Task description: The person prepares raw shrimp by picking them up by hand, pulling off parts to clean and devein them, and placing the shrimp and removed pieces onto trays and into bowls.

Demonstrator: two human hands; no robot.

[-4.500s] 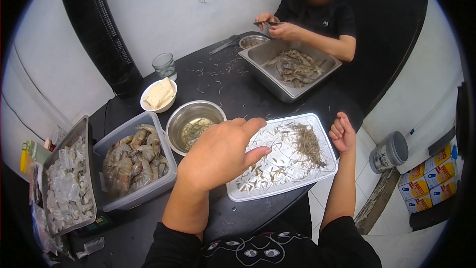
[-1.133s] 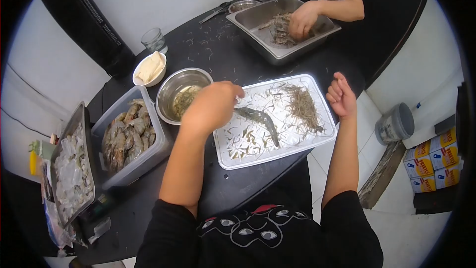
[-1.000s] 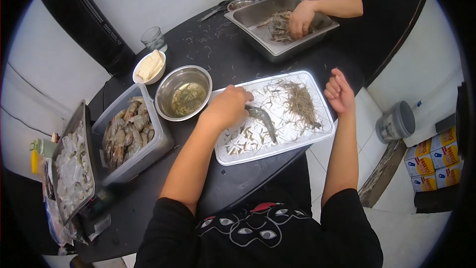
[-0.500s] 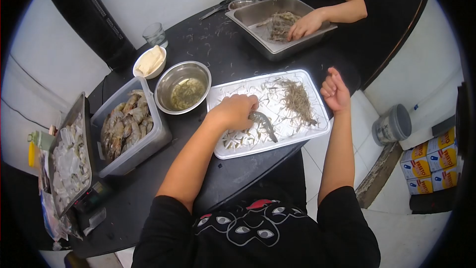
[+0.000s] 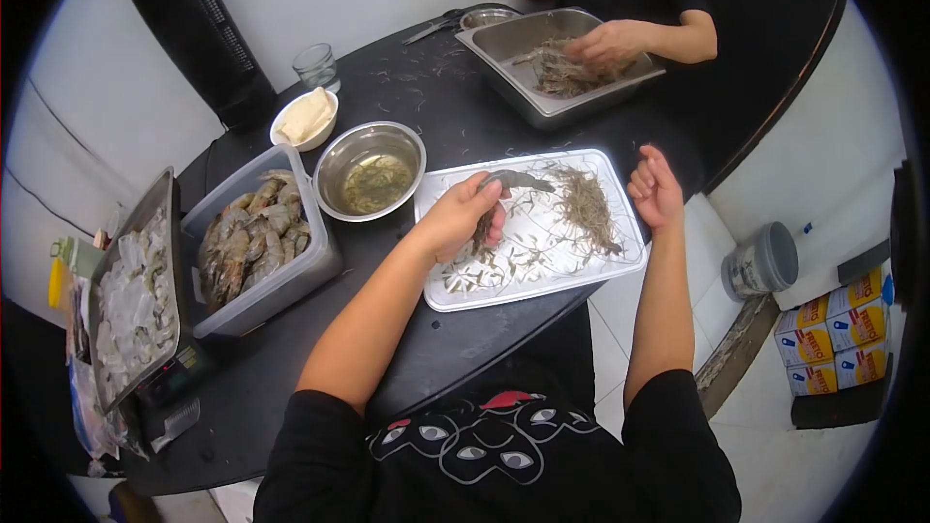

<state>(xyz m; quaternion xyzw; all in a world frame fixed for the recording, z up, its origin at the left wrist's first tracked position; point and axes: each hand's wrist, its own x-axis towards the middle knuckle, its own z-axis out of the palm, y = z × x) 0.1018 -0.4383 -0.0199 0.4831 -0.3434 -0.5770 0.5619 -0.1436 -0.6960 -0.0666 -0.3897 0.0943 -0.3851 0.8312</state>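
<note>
My left hand is closed around a grey shrimp, lifted over the white tray. The shrimp's body sticks out past my thumb, and darker legs or feelers hang below my fingers. On the tray lie many short trimmed bits and, at the right, a heap of shrimp feelers and legs. My right hand is held up at the tray's right edge with fingers curled in; whatever they may hold is hidden.
Left of the tray stand a steel bowl of murky liquid, a plastic tub of shrimp, and a metal tray of ice. Behind are a white bowl and a glass. Opposite, a person's hand works over a steel pan.
My left hand has raised the shrimp off the tray and turned palm inward, with the shrimp now pointing right. My right hand stays curled. The other person's hand has lifted within the pan.
</note>
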